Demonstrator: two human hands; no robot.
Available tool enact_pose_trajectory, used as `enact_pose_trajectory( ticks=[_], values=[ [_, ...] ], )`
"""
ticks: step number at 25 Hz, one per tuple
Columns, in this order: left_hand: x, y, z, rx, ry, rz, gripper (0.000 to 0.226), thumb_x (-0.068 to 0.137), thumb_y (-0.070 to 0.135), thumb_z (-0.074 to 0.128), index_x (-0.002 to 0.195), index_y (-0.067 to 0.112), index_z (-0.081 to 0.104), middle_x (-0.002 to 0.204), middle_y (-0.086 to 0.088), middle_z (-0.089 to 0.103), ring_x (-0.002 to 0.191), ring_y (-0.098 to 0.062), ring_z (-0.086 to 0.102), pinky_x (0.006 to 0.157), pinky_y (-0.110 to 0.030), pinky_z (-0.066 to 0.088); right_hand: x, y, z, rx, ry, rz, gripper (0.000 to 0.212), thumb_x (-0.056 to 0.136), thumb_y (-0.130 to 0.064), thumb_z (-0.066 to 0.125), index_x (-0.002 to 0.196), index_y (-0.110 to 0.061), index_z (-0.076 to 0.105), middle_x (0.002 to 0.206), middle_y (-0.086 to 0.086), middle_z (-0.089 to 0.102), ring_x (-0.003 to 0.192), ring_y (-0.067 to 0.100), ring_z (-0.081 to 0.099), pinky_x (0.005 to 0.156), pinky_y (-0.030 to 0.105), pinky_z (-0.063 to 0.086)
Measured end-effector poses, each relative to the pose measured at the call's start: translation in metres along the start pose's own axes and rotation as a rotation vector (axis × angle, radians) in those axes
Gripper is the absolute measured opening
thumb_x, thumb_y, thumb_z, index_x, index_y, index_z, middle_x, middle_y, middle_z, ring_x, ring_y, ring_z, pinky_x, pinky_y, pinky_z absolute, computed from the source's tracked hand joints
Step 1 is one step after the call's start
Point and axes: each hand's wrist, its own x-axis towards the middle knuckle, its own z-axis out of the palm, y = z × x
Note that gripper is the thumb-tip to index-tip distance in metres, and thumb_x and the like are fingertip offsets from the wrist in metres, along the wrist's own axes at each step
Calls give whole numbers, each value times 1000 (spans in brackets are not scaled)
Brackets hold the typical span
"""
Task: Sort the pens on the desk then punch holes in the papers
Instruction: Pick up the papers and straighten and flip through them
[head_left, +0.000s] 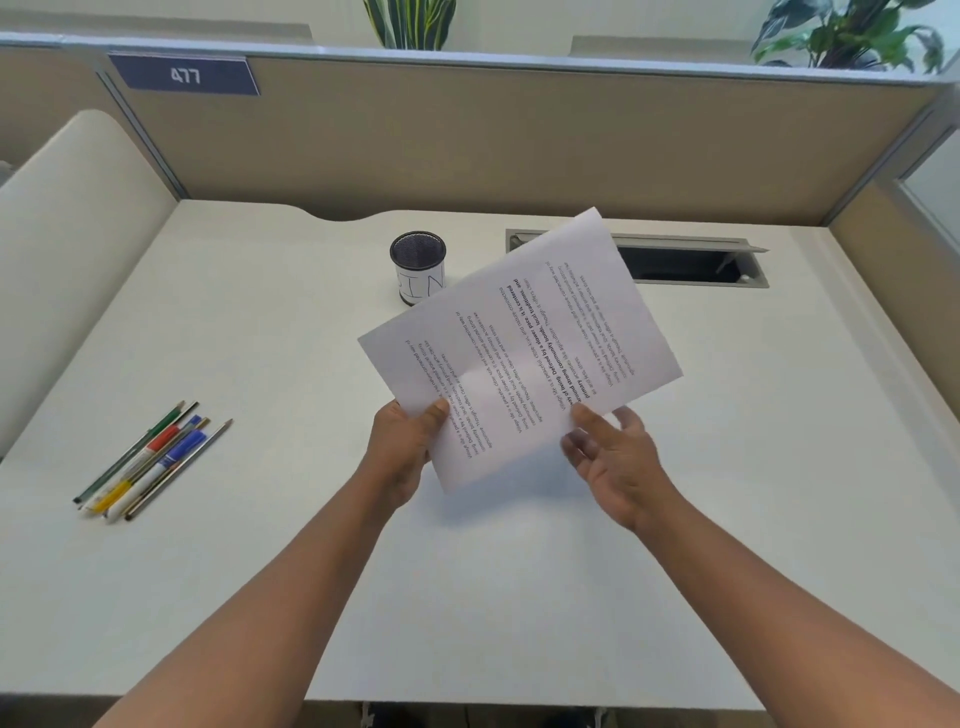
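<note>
A printed white paper (524, 338) hangs tilted above the middle of the white desk (260, 322), its text upside down to me. My left hand (402, 447) pinches its near left edge, thumb on top. My right hand (610, 449) touches the near right edge with its thumb, fingers spread apart beneath and beside the sheet. Several pens and pencils (150, 460) lie side by side at the desk's left. A black mesh pen cup (417, 266) with a white label stands behind the paper, partly hidden by it. No hole punch is in view.
A cable slot (691, 262) with an open flap is set into the desk's back right. Beige partition walls (493, 140) close the back and sides, with a "477" sign (184, 75). Plants (852, 36) stand behind the partition.
</note>
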Motion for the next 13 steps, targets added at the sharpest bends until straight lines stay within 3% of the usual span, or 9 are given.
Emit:
enact_pose_trajectory(
  ticks=[1,3,7,10,11,13],
  values=[
    [-1,-2,3,-38,-7,-14,27,99,6,62,123,17,67,119,-2,77,109,-23,73,89,-45,59,-2,3,6,9,-53,1,49,86,-7,76,130,-17,57,125,10,71,94,20,72,89,35,57],
    [-3,-8,7,-96,-16,-39,29,99,5,61,123,18,66,120,-2,76,109,-21,73,84,-41,60,-3,8,15,23,-119,-5,32,93,-2,66,123,-16,65,124,7,74,103,21,75,89,36,60],
    [-7,-19,14,-184,-22,-79,31,99,5,60,124,20,66,122,-1,75,112,-21,72,82,-40,61,-2,6,28,42,-108,-110,32,99,4,56,118,-18,68,116,1,78,106,18,74,81,31,61],
    [-11,-19,16,-180,1,-93,35,96,5,65,128,21,62,125,0,74,120,-26,68,90,-43,59,-1,-2,30,-159,-75,-233,28,99,2,57,112,-19,69,108,-5,80,98,12,75,78,25,60],
    [-12,-16,15,-139,51,-71,45,93,7,70,134,20,55,132,-1,70,126,-29,64,97,-47,55,-1,-7,29,-249,-71,-281,25,99,1,58,110,-19,70,106,-6,80,96,10,75,76,23,59],
    [-13,-4,8,96,206,37,93,84,22,83,155,28,24,156,-3,45,142,-27,46,113,-49,40,-2,-22,23,-434,-97,-374,23,100,-2,59,108,-19,73,106,-7,80,97,9,74,76,20,57]
  ],
)
